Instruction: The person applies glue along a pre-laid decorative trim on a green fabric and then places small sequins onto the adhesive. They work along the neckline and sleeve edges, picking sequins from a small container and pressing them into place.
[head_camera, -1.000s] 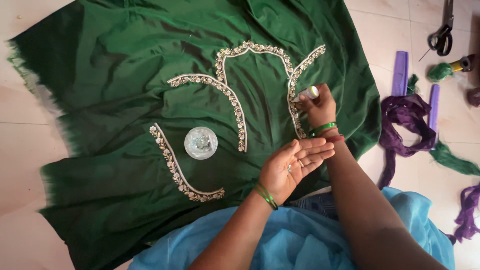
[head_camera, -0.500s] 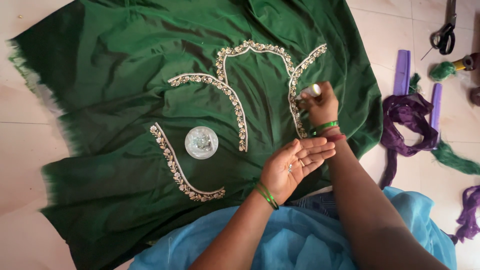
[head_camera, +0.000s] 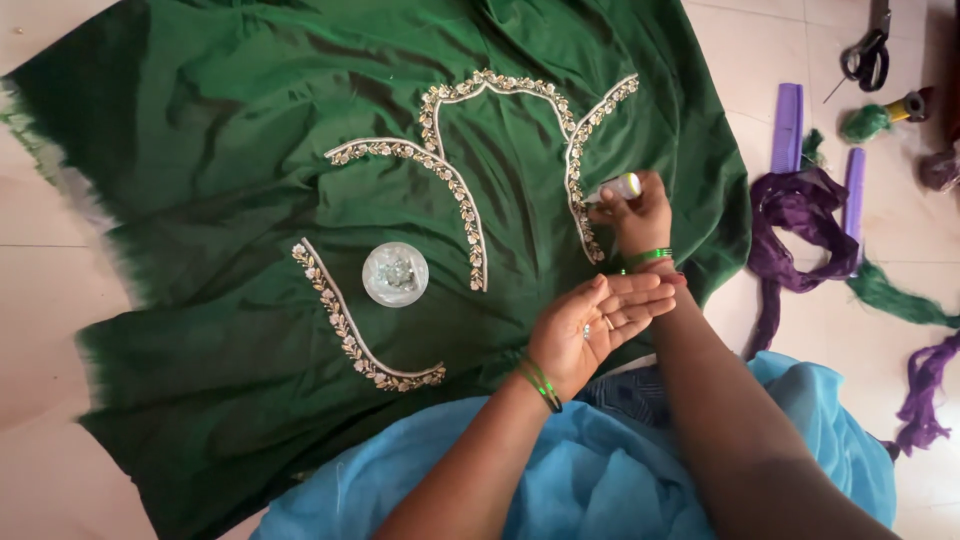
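Both hands (head_camera: 615, 270) over green cloth (head_camera: 250, 180).

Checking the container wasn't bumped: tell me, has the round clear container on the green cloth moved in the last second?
No. The round clear container sits in the same spot, between the two embroidered trims on the green cloth.

The big green cloth (head_camera: 250, 180) looks soft and a bit shiny. Its beaded trim (head_camera: 460, 200) sparkles. The round little jar (head_camera: 395, 274) looks like clear, glossy plastic. The floor tiles (head_camera: 50, 300) are smooth.
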